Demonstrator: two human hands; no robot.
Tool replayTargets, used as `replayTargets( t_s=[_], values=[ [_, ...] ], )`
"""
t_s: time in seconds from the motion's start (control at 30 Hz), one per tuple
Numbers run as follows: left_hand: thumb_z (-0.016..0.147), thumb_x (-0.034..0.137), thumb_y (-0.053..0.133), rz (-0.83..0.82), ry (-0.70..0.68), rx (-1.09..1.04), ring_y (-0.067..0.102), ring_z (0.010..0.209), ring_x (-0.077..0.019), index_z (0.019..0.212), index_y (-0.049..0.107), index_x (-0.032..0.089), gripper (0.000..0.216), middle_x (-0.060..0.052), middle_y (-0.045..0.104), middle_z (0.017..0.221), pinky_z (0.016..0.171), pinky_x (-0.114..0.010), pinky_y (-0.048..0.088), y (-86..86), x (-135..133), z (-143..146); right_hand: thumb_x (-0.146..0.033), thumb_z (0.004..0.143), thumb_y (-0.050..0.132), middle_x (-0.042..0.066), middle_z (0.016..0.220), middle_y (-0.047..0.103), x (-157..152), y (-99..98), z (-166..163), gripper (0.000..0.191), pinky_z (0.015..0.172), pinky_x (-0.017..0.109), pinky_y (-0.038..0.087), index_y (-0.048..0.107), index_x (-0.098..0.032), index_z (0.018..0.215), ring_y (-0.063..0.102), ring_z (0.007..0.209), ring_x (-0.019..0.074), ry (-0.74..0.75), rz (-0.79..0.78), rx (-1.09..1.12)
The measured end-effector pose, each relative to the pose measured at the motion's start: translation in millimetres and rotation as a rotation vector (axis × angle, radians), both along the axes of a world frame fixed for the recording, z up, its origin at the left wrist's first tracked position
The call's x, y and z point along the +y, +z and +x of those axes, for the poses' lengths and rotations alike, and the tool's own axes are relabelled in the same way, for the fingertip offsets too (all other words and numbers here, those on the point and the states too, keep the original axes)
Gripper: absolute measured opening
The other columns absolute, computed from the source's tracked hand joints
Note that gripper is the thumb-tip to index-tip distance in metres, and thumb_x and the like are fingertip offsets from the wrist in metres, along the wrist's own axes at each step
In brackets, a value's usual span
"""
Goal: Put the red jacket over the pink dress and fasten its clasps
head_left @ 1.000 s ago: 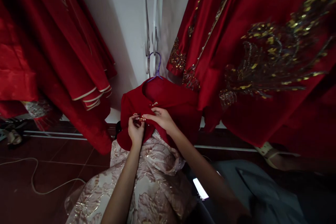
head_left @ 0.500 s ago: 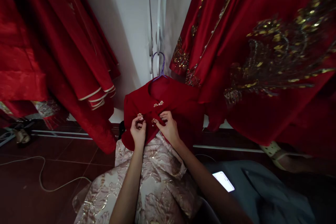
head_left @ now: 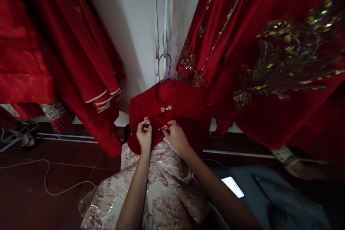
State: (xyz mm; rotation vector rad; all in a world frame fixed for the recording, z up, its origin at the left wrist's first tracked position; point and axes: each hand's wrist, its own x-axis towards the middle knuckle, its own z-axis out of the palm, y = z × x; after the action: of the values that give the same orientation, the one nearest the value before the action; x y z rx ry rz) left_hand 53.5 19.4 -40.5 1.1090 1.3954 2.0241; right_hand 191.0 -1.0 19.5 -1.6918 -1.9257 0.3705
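A red jacket (head_left: 185, 106) hangs on a purple hanger (head_left: 169, 68) in front of me. Its upper front is joined by a pair of beaded flower buttons (head_left: 166, 108). My left hand (head_left: 145, 138) is closed in a pinch on the left front panel, just below another flower button (head_left: 146, 119). On the other front panel, the fingers of my right hand (head_left: 178, 139) pinch the cloth around a matching flower button (head_left: 165, 127). Pinkish brocade fabric with a metallic sheen (head_left: 159, 172) spreads below the jacket, under my forearms.
Red garments (head_left: 88, 50) hang at the left, and red gowns with gold sequins (head_left: 285, 50) at the right. A lit phone (head_left: 233, 187) lies on grey-blue cloth (head_left: 269, 194). A white cable (head_left: 47, 179) crosses the tiled floor. Someone's foot in a pale clog (head_left: 287, 160) shows at the right.
My right hand has shifted slightly right and down with the flower button, so the jacket's two front panels lie further apart there. My left hand keeps its pinch. The view has moved a little.
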Motion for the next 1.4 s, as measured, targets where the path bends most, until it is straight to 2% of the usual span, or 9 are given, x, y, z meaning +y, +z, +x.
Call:
replayTargets(
  t_s=[0.17,0.3,0.47,0.6,0.73,0.83,1.03,1.2,1.4],
  values=[
    [0.073,0.03,0.062,0.004,0.009,0.061,0.052,0.059,-0.0069,0.095,0.062,0.014,0.027,-0.007,0.065,0.094,0.053,-0.018,0.04,-3.5,1.4,-0.8,-0.028,0.076,0.063,0.01,0.08,0.065,10.8,2.9,9.7,0.031,0.063,0.028,0.04,0.053,-0.015,0.102,0.064,0.078,0.0233,0.048,-0.112,-0.128],
    [0.074,0.03,0.062,0.008,0.024,0.155,0.057,0.071,-0.011,0.097,0.063,0.015,0.027,-0.008,0.064,0.095,0.058,-0.02,0.043,-5.9,1.4,-2.6,-0.023,0.07,0.068,0.009,0.087,0.062,11.1,6.2,9.6,0.021,0.063,0.025,0.039,0.056,-0.017,0.087,0.062,0.078,0.02,0.108,-0.013,-0.142],
    [0.075,0.035,0.061,-0.035,0.057,0.243,0.058,0.069,-0.0119,0.094,0.065,0.016,0.027,-0.008,0.064,0.092,0.06,-0.022,0.044,-5.8,1.3,-3.6,-0.016,0.073,0.059,0.002,0.083,0.06,6.3,5.0,0.6,0.01,0.06,0.022,0.038,0.052,-0.02,0.078,0.058,0.068,0.0124,0.201,0.172,-0.005],
    [0.075,0.037,0.062,-0.037,0.02,0.204,0.058,0.069,-0.0119,0.095,0.065,0.016,0.029,-0.008,0.066,0.093,0.062,-0.023,0.045,-6.0,1.8,-3.6,-0.015,0.074,0.06,-0.002,0.07,0.06,13.8,13.5,-11.4,0.012,0.058,0.02,0.042,0.049,-0.02,0.076,0.059,0.062,0.0109,0.328,0.078,0.197],
    [0.073,0.037,0.062,-0.008,0.0,0.038,0.06,0.069,-0.0125,0.095,0.065,0.014,0.031,-0.007,0.068,0.09,0.065,-0.024,0.047,-2.3,-0.3,-4.3,-0.022,0.071,0.065,-0.001,0.077,0.064,24.9,25.8,-27.6,0.019,0.061,0.02,0.047,0.049,-0.021,0.082,0.062,0.066,0.0104,0.424,0.091,0.452],
    [0.074,0.036,0.062,0.011,0.012,-0.07,0.062,0.076,-0.0147,0.096,0.065,0.014,0.032,-0.008,0.068,0.092,0.068,-0.025,0.048,0.9,-2.7,-5.6,-0.022,0.074,0.062,-0.001,0.08,0.065,30.4,21.5,-37.7,0.016,0.065,0.021,0.048,0.049,-0.021,0.084,0.063,0.069,0.0107,0.391,0.133,0.504],
    [0.073,0.032,0.061,0.017,-0.061,-0.112,0.064,0.077,-0.0154,0.105,0.064,0.016,0.035,-0.009,0.068,0.098,0.066,-0.026,0.05,-0.8,-2.8,-7.2,-0.016,0.076,0.056,-0.001,0.084,0.066,38.8,-0.4,-41.4,0.013,0.07,0.024,0.048,0.05,-0.022,0.086,0.064,0.073,0.0116,0.314,0.127,0.392],
    [0.073,0.033,0.062,0.0,-0.048,-0.077,0.063,0.071,-0.0138,0.104,0.064,0.016,0.036,-0.009,0.068,0.095,0.061,-0.024,0.049,-0.7,-2.9,-6.6,-0.019,0.077,0.054,0.0,0.086,0.065,36.6,2.2,-39.2,0.012,0.07,0.024,0.048,0.05,-0.022,0.087,0.063,0.074,0.0123,0.296,0.123,0.409],
    [0.071,0.031,0.063,0.031,-0.081,-0.123,0.06,0.062,-0.0101,0.102,0.064,0.016,0.035,-0.009,0.067,0.099,0.056,-0.022,0.047,-2.5,-2.7,-8.3,-0.02,0.078,0.051,0.001,0.086,0.063,34.7,-2.3,-42.1,0.009,0.07,0.024,0.048,0.047,-0.021,0.086,0.062,0.073,0.0123,0.29,0.196,0.47]
  ],
)
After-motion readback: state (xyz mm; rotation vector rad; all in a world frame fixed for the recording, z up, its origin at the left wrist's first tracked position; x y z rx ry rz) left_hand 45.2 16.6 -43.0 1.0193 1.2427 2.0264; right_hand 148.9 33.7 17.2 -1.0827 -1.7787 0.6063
